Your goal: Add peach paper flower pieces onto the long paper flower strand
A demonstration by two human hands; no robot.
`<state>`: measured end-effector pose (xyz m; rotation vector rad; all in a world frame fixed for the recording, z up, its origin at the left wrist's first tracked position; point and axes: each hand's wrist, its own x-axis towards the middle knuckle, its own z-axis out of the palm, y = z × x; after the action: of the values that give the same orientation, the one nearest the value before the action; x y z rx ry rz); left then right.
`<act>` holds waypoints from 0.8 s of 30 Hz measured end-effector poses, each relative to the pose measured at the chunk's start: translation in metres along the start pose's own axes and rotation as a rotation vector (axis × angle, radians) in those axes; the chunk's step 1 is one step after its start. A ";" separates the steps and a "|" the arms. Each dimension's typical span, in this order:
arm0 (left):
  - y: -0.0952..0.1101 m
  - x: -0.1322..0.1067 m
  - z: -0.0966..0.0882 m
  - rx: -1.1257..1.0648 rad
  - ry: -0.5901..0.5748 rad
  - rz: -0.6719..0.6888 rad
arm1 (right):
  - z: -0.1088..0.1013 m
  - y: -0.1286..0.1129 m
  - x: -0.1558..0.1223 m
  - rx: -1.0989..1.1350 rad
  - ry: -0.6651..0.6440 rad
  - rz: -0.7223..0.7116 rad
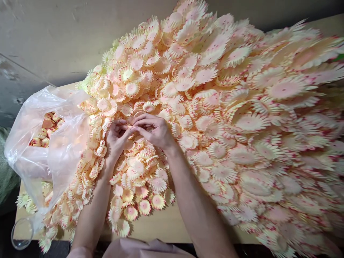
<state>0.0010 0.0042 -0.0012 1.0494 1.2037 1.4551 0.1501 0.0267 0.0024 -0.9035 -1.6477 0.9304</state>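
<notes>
My left hand [118, 134] and my right hand [153, 129] meet above a big heap of artificial flower petals [206, 75]. Thumbs and fingertips of both hands pinch together around a small artificial flower, mostly hidden by the fingers. The petal pieces are pale cream and pink discs with fringed edges, many tipped in red. Just below my hands lies a smaller cluster of loose petal discs [138, 166], between my forearms.
To the left, a clear plastic bag [64, 132] holds curled flower pieces [49, 129]. A clear round cup [22, 234] stands at the front left corner of the wooden table [156, 225]. A grey wall [67, 32] rises behind the heap, which spreads far right.
</notes>
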 end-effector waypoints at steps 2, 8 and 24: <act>0.000 0.001 0.000 0.005 -0.005 0.010 | 0.000 0.000 0.000 0.012 0.030 0.032; -0.003 0.001 -0.002 0.026 -0.060 0.019 | 0.001 0.006 0.002 0.021 0.054 0.029; 0.001 -0.001 -0.004 0.014 -0.175 -0.037 | 0.001 0.012 0.006 0.254 0.384 0.263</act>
<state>-0.0027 0.0020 -0.0010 1.1339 1.1040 1.2997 0.1491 0.0370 -0.0061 -1.0610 -1.0770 1.0410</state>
